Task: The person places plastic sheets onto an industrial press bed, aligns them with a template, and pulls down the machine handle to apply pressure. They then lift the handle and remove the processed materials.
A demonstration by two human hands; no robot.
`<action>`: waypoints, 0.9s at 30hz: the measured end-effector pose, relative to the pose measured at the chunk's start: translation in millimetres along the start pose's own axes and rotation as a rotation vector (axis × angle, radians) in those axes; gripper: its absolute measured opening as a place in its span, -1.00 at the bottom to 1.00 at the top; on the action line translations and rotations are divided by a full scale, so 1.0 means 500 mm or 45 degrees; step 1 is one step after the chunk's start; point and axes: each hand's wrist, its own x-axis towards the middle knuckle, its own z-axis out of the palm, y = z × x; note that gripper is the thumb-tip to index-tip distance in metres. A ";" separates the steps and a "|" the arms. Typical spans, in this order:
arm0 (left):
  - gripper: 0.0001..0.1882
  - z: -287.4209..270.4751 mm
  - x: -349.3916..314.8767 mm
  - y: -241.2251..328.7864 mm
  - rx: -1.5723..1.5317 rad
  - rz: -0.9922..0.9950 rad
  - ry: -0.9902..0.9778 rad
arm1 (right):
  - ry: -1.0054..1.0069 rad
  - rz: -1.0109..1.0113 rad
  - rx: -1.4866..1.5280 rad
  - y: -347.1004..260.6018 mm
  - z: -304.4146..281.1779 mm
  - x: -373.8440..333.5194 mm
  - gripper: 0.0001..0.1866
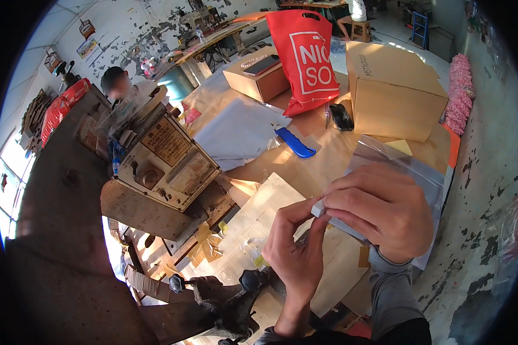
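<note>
Both hands up front, right of centre, fingertips nearly meeting. Left hand (293,247): thumb and index raised, tips closed in a pinch, other fingers mostly hidden. Left forearm (293,316) comes up steeply from the lower edge, dark sleeve (269,336) only just in view. Right hand (385,213): back toward camera, fingers bent and pointing left, tips pinched against thumb. Right wrist (392,257) angled, hand turned in toward the left one. Grey right sleeve (390,293) down to the wrist.
</note>
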 end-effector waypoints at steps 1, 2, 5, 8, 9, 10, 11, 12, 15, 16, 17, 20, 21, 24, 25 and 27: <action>-0.79 -0.003 -0.002 0.000 0.112 0.036 -0.040 | -0.010 0.021 0.005 0.000 0.001 -0.002 -0.76; -0.80 -0.004 -0.002 0.000 0.224 0.072 -0.081 | -0.008 0.022 0.006 0.001 0.000 -0.003 -0.76; -0.80 -0.001 -0.002 0.010 0.240 0.092 -0.083 | -0.018 0.028 0.035 0.000 -0.004 -0.002 -0.77; -0.80 -0.002 0.001 0.012 0.207 0.050 -0.084 | -0.018 0.054 0.053 -0.001 0.000 0.004 -0.78; -0.80 -0.003 0.003 0.012 0.208 0.050 -0.084 | -0.033 0.071 0.025 -0.002 0.000 0.006 -0.79; -0.80 -0.003 0.005 0.012 0.162 0.014 -0.081 | -0.048 0.088 -0.002 -0.003 0.001 0.008 -0.79; -0.80 -0.003 0.007 0.012 0.116 -0.022 -0.077 | -0.048 0.088 -0.001 -0.002 0.001 0.010 -0.79; -0.80 -0.002 0.008 0.012 0.117 -0.027 -0.079 | -0.046 0.108 0.012 -0.002 0.002 0.011 -0.79; -0.76 -0.002 0.011 0.015 0.067 -0.062 -0.041 | -0.031 0.166 0.077 0.001 0.007 0.012 -0.81; -0.76 -0.003 0.012 0.020 0.076 -0.091 -0.050 | -0.016 0.200 0.129 0.001 0.007 0.013 -0.82; -0.76 -0.003 0.013 0.023 0.084 -0.119 -0.060 | -0.014 0.201 0.124 -0.001 0.006 0.013 -0.82; -0.77 -0.007 0.014 0.019 0.010 -0.105 -0.032 | 0.006 0.268 0.199 -0.006 0.012 0.019 -0.84; -0.77 -0.007 0.014 0.018 0.004 -0.087 -0.034 | 0.027 0.313 0.217 -0.006 0.017 0.017 -0.85; -0.83 -0.009 0.013 0.019 -0.032 -0.234 -0.004 | 0.081 0.376 0.261 -0.005 0.025 0.015 -0.86; -0.83 -0.008 0.015 0.018 -0.034 -0.228 -0.004 | 0.102 0.405 0.295 -0.004 0.028 0.015 -0.87; -0.83 -0.007 0.018 0.016 -0.153 -0.225 0.023 | 0.164 0.431 0.268 0.004 0.029 0.018 -0.88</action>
